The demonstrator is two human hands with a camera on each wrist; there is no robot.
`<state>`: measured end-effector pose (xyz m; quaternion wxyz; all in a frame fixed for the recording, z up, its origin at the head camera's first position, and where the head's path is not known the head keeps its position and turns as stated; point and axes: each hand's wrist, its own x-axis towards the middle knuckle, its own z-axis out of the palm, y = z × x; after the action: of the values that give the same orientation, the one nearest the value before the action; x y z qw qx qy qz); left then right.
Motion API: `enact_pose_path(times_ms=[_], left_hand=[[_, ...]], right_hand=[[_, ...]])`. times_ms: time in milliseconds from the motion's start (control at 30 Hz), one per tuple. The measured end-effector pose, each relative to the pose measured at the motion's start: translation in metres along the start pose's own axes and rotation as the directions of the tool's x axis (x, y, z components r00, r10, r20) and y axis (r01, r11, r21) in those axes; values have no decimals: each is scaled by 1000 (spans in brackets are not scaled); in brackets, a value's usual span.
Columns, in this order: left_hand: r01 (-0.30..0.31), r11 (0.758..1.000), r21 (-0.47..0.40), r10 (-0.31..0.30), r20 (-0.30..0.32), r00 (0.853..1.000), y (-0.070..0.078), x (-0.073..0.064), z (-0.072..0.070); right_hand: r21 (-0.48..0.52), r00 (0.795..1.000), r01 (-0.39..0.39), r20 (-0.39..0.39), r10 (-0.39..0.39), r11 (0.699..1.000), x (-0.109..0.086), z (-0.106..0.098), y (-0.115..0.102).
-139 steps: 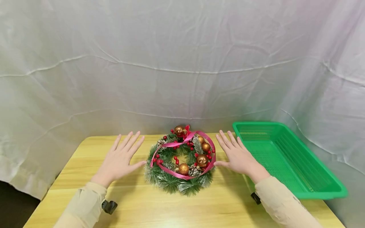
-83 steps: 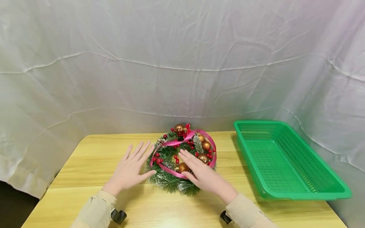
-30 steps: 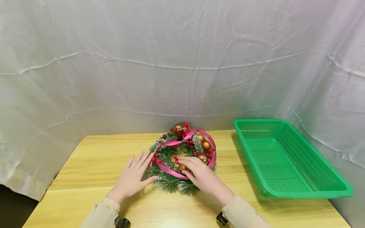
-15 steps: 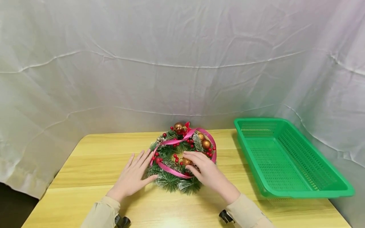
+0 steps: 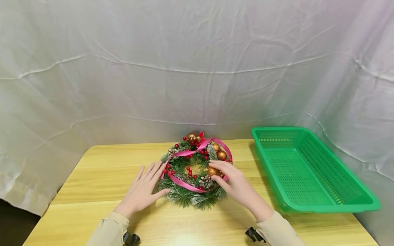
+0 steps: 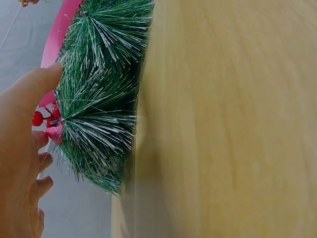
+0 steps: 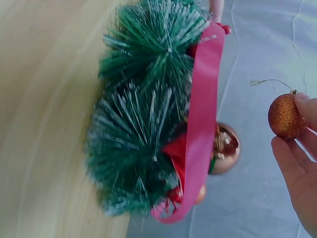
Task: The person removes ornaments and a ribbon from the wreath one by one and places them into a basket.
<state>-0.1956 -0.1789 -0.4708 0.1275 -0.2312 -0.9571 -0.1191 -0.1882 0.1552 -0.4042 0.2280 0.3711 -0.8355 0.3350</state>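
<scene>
A green Christmas wreath [image 5: 181,196] with frosted needles lies on the wooden table [image 5: 101,177]. Pink ribbon [image 5: 185,184], red berries [image 5: 189,171], pine cones [image 5: 206,182] and shiny copper balls decorate it. My right hand [image 5: 241,187] pinches a glittery copper bauble [image 7: 285,116] between thumb and fingers. In the right wrist view this bauble is off the wreath, a thin string loop hanging free from its cap. With fingers straight and spread, my left hand [image 5: 142,192] lies along the wreath's left edge, its thumb [image 6: 44,79] at the needles and ribbon.
On the right of the table stands a green perforated plastic basket [image 5: 323,207]. A pale grey cloth [image 5: 197,68] hangs behind the table and along its sides. Other copper balls [image 5: 221,155] sit on the wreath's right and far parts.
The right hand came in from the wreath's right, took hold of the glittery bauble at its front, and lifted it off, moving right. The left hand moved in to the wreath's left edge.
</scene>
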Motion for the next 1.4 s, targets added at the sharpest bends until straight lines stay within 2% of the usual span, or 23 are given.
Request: enact_pose_path(times_ms=[233, 467, 900, 1033, 1400], left_hand=[[5, 1000, -2, -5, 8, 1000, -1, -1, 1], [6, 1000, -3, -6, 9, 1000, -2, -1, 1], [3, 1000, -12, -3, 10, 1000, -2, -2, 2], [1, 1000, -10, 0, 11, 1000, -3, -2, 3], [-9, 1000, -6, 9, -2, 1000, -3, 0, 5]], right_hand=[[-58, 999, -17, -37, 15, 998, -9, -21, 3], [-93, 996, -82, -50, 77, 992, -18, -43, 7], [-125, 985, -129, -129, 113, 984, -39, -68, 14], [-116, 981, -144, -149, 126, 983, -47, -74, 15], [-60, 967, -222, -144, 211, 973, -70, -95, 28]])
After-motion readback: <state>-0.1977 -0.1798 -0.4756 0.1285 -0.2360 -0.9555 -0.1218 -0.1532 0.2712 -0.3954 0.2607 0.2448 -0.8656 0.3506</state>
